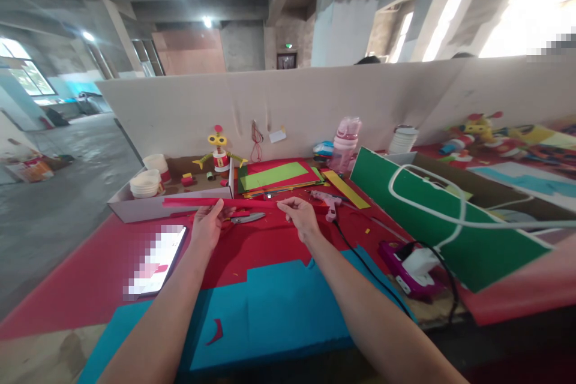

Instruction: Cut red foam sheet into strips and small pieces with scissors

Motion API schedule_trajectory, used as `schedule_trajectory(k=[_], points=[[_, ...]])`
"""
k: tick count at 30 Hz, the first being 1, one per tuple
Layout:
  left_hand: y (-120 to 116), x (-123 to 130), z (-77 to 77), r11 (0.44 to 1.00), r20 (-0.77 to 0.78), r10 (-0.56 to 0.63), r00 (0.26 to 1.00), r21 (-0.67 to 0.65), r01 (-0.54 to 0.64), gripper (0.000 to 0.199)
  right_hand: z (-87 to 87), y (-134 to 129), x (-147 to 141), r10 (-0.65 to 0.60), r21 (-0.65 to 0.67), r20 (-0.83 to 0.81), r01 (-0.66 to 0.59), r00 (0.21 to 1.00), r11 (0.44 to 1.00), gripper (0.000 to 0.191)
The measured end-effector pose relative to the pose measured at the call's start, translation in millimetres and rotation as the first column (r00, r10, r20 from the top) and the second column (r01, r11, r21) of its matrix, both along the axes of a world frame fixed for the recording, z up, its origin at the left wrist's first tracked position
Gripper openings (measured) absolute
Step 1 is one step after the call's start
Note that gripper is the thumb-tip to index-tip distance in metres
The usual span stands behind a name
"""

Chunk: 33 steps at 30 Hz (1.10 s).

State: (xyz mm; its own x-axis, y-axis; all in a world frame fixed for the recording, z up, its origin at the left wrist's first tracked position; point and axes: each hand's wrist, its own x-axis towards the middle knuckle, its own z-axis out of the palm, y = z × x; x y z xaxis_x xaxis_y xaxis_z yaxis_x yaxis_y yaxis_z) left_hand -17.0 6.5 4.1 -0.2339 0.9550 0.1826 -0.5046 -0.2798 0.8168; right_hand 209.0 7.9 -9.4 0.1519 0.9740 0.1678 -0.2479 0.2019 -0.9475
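Observation:
A long red paper strip (252, 203) stretches sideways above the red-covered table. My left hand (209, 223) pinches it left of its middle, thumb on top, and its free end sticks out further left. My right hand (300, 216) is closed on the strip's right end between thumb and fingertips. Just beyond my left hand lie scissors (248, 218), their blades pointing right. A pink glue gun (330, 203) rests to the right of my right hand, its black cord running toward me.
Left stands a phone (157, 261) with a lit screen. A white box (171, 207) holds paper cups and a yellow-red figure (220, 153). Behind are stacked coloured sheets (279, 177). Blue sheets (288, 306) lie in front; a purple power strip (409, 270) and green board (432, 216) are right.

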Motion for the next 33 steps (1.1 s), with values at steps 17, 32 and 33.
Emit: schedule_trajectory(k=[17, 32, 33], points=[[-0.3, 1.5, -2.3, 0.998, -0.076, 0.061, 0.995, 0.033, -0.059, 0.023, 0.7, -1.3, -2.1, 0.195, 0.019, -0.184, -0.195, 0.964, 0.981, 0.038], [-2.3, 0.4, -2.8, 0.991, -0.208, 0.132, 0.969, 0.050, -0.124, 0.022, -2.5, -3.4, -3.0, 0.094, 0.073, 0.359, -0.129, 0.929, 0.989, 0.014], [-1.8, 0.1, -2.9, 0.990, -0.202, 0.141, 0.969, 0.053, -0.133, 0.022, -1.4, -4.3, -2.4, 0.054, 0.128, 0.423, -0.119, 0.904, 0.985, 0.013]])
